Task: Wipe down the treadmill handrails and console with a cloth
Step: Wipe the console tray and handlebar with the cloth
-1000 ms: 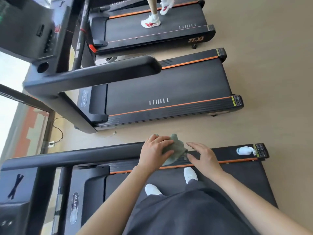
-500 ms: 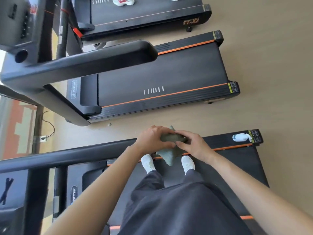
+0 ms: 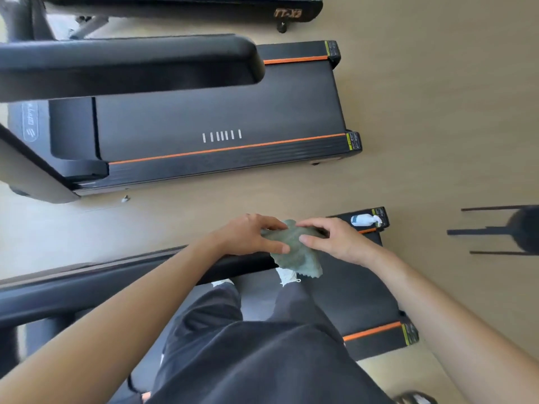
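Note:
I stand on a black treadmill with orange trim [image 3: 370,298]. Its black handrail [image 3: 87,284] runs from the lower left up to my hands. A grey-green cloth [image 3: 294,255] hangs over the rail's end. My left hand [image 3: 248,237] pinches the cloth's left side between thumb and fingers. My right hand [image 3: 329,237] pinches its upper right part. The cloth's lower corner dangles above my white shoe. The console is out of view.
A white spray bottle [image 3: 364,220] lies on the rear corner of my treadmill. A second treadmill [image 3: 221,118] with its handrail [image 3: 131,62] stands beyond a strip of beige floor. A black stool [image 3: 522,228] is at the right edge.
The view has tilted down and away from the console. Both hands have stayed on the cloth at the rail's end, and the cloth now hangs more spread out between them.

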`<state>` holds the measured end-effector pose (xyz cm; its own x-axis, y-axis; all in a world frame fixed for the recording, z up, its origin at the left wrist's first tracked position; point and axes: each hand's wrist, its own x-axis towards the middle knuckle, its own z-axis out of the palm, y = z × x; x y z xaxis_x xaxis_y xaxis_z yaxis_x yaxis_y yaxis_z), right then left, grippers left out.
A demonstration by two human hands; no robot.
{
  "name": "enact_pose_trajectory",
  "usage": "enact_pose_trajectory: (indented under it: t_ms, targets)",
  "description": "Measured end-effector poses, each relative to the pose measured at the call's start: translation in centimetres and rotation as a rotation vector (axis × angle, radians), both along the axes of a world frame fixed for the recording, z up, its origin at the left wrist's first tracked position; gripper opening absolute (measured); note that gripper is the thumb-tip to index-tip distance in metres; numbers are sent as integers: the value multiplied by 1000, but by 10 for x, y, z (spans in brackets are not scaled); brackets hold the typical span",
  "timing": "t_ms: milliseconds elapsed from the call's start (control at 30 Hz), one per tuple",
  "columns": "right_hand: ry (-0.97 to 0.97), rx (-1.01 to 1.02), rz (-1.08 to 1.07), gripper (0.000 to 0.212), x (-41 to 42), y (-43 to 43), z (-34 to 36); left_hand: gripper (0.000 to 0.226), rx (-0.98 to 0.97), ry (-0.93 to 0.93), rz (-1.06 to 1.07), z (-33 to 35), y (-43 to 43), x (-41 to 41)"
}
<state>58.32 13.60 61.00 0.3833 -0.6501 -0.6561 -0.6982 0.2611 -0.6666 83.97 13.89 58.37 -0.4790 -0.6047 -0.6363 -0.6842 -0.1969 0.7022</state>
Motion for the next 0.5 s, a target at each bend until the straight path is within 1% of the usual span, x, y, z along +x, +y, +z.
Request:
enact_pose_trajectory:
  t_ms: [133, 300, 400, 500]
  targets:
    - [115, 42, 80, 42, 25, -6, 8, 66, 54, 28, -59, -7, -6, 16]
    - [208, 143, 206, 45, 58, -22, 15, 71, 127, 47, -88, -7, -6, 42]
    - [252, 179, 346, 54, 76, -33, 15, 72, 132, 42, -71, 0, 3, 57]
    - [246, 221, 480, 63, 93, -40, 11, 75, 127, -7, -66, 6, 13, 72]
